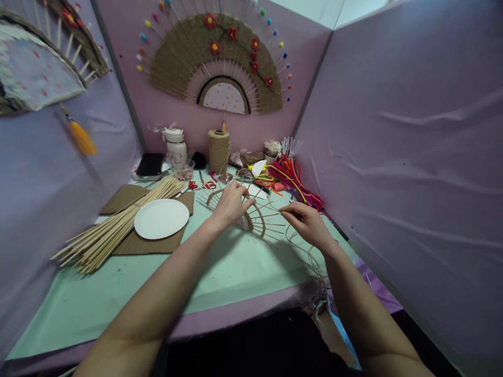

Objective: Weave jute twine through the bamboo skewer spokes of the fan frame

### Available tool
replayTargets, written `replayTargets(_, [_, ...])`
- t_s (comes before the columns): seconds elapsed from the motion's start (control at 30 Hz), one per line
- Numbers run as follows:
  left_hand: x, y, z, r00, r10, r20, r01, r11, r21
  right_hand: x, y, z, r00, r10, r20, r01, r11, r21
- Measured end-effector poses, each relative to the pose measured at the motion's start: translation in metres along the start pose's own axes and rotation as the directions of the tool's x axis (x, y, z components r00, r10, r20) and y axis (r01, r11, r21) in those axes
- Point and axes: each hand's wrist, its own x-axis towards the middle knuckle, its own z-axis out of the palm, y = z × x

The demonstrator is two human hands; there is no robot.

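Observation:
My left hand (232,203) is closed on a small half-round fan frame (264,221), made of thin sticks spreading outward with a brown band woven across them. The hand covers the middle of the frame. To its right, my right hand (304,222) pinches a thin strand of twine (293,238) between thumb and fingertips. The twine runs from the frame to these fingers, and loose loops of it trail down over the table's front edge. Close to the left hand lies a white paper plate (161,219).
A bundle of bamboo sticks (113,228) lies on brown cardboard (153,247) at left. Behind stand a twine spool (219,152) and a white bottle (175,146). Coloured pipe cleaners (293,180) pile up at right. A large decorated fan (176,57) hangs on the back wall.

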Motion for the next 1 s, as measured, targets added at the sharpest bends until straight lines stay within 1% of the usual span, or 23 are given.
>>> replayTargets(0.07, [0.0, -0.001, -0.001, 1.0, -0.004, -0.012, 0.004, 1.0, 0.0, -0.003, -0.007, -0.001, 0.998, -0.064, 0.005, 0.064, 0.996, -0.066])
replayTargets(0.13, [0.001, -0.001, -0.002, 1.0, -0.009, -0.023, 0.009, 1.0, -0.004, -0.005, -0.009, 0.0, 0.993, -0.113, 0.038, 0.116, 0.987, -0.107])
replayTargets(0.2, [0.001, -0.001, -0.003, 1.0, -0.011, -0.026, 0.011, 1.0, -0.009, -0.005, -0.003, 0.0, 0.99, -0.123, 0.069, 0.131, 0.984, -0.122])
replayTargets(0.23, [0.001, -0.001, -0.003, 1.0, -0.009, -0.025, 0.009, 1.0, -0.011, -0.004, 0.003, -0.001, 0.991, -0.108, 0.077, 0.117, 0.987, -0.113])
replayTargets(0.3, [0.001, 0.0, -0.004, 1.0, -0.007, -0.022, 0.006, 1.0, -0.011, -0.001, 0.017, -0.001, 0.996, -0.038, 0.083, 0.042, 0.998, -0.044])
replayTargets(0.37, [0.001, 0.001, -0.004, 1.0, -0.004, -0.019, 0.003, 1.0, -0.005, 0.003, 0.03, 0.0, 0.989, 0.079, 0.127, -0.09, 0.992, 0.085])
replayTargets(0.43, [0.001, 0.001, -0.003, 1.0, 0.001, -0.017, -0.001, 1.0, 0.001, 0.008, 0.04, 0.007, 0.952, 0.202, 0.229, -0.249, 0.947, 0.202])
replayTargets(0.5, [0.001, 0.0, -0.002, 1.0, 0.007, -0.011, -0.007, 1.0, 0.004, 0.012, 0.044, 0.019, 0.894, 0.288, 0.344, -0.382, 0.89, 0.25])
replayTargets(0.53, [0.001, 0.0, -0.001, 1.0, 0.009, -0.005, -0.009, 1.0, 0.007, 0.013, 0.046, 0.026, 0.867, 0.309, 0.39, -0.424, 0.869, 0.254])
replayTargets(0.6, [0.001, 0.0, -0.002, 1.0, 0.013, 0.016, -0.013, 1.0, 0.022, 0.016, 0.046, 0.039, 0.835, 0.308, 0.455, -0.455, 0.852, 0.259])
replayTargets(0.7, [0.0, 0.002, -0.007, 0.998, 0.017, 0.057, -0.022, 0.996, 0.083, 0.019, 0.046, 0.051, 0.827, 0.272, 0.492, -0.446, 0.85, 0.28])
replayTargets(0.83, [-0.004, 0.01, -0.022, 0.994, 0.003, 0.112, -0.024, 0.983, 0.184, 0.022, 0.045, 0.053, 0.837, 0.283, 0.467, -0.467, 0.815, 0.343])
replayTargets(0.93, [-0.008, 0.015, -0.034, 0.989, 0.018, 0.149, -0.046, 0.982, 0.184, 0.022, 0.042, 0.053, 0.846, 0.293, 0.446, -0.484, 0.775, 0.408])
replayTargets(1.0, [-0.009, 0.015, -0.04, 0.984, 0.042, 0.173, -0.073, 0.982, 0.177, 0.021, 0.039, 0.054, 0.845, 0.292, 0.448, -0.487, 0.767, 0.417])
